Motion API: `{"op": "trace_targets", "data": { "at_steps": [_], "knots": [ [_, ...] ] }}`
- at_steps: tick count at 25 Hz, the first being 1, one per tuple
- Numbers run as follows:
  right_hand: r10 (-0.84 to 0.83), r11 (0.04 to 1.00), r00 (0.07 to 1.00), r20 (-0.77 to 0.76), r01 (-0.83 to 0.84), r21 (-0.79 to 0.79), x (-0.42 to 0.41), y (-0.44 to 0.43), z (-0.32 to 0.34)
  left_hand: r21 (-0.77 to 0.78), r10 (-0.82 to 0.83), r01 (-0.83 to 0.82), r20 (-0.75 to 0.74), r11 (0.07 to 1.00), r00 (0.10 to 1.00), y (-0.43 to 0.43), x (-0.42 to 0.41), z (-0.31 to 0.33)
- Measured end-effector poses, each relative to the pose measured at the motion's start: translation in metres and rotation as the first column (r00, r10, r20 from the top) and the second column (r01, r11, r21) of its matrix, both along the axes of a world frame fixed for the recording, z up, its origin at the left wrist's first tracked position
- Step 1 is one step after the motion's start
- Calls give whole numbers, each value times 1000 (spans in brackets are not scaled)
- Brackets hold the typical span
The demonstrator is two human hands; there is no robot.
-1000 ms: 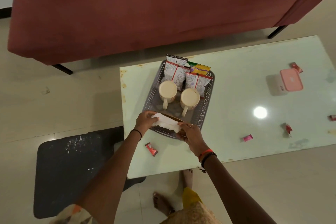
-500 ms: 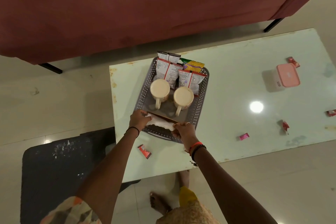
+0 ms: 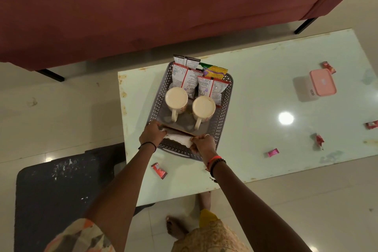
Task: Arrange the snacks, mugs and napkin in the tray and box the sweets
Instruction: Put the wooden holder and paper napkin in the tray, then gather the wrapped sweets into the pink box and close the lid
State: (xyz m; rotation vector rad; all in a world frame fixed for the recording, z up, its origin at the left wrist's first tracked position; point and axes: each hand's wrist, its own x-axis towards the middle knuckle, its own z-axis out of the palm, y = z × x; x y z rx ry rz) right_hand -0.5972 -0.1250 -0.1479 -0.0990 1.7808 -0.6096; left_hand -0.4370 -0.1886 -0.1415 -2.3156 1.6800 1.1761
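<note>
Your left hand (image 3: 152, 133), right hand (image 3: 204, 145) pinch napkin (image 3: 178, 139) ends | mugs (image 3: 176, 99) just beyond them | pushing forward could knock a mug.

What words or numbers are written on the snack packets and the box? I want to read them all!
Nothing here can be read.
The snack packets: printed panels, too small and blurred.
The pink-lidded box: a small dark label on its side, unreadable.
The sweets: wrapper print blurred.

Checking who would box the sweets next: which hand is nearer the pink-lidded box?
Right. The right hand holds the napkin at the end toward the pink-lidded box; the left hand holds the end away from it.
</note>
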Motion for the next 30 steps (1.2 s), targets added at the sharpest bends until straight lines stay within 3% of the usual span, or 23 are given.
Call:
{"op": "trace_targets", "data": {
  "at_steps": [8, 13, 15, 18, 20, 22, 24, 25, 30],
  "knots": [
    [80, 997, 993, -86, -80, 9, -4, 4, 21, -43, 89, -90, -26, 995, 996, 6, 4, 25],
    [212, 975, 951, -224, -220, -10, -13, 5, 42, -163, 277, -295, -124, 941, 953, 27, 6, 45],
    [247, 965, 930, -271, -260, -13, -18, 2, 48, -246, 435, -486, -234, 839, 870, 43, -1, 54],
    [302, 943, 894, -331, -331, -34, -30, -9, 60, -248, 670, -759, -359, 602, 649, 63, -8, 64],
    [316, 928, 866, -388, -367, -61, -43, -25, 71, -86, 835, -899, -341, 429, 431, 76, -11, 61],
    [297, 917, 840, -454, -383, -109, -58, -49, 82, 213, 941, -933, -242, 290, 237, 88, -17, 52],
    [292, 894, 789, -540, -425, -138, -73, -78, 89, 421, 939, -845, -240, 330, 247, 96, -28, 51],
    [296, 880, 756, -584, -453, -141, -80, -93, 91, 450, 929, -819, -271, 355, 253, 96, -34, 51],
    [319, 799, 636, -702, -579, -162, -98, -161, 76, 515, 929, -827, -369, 225, 23, 86, -52, 43]
  ]
}}
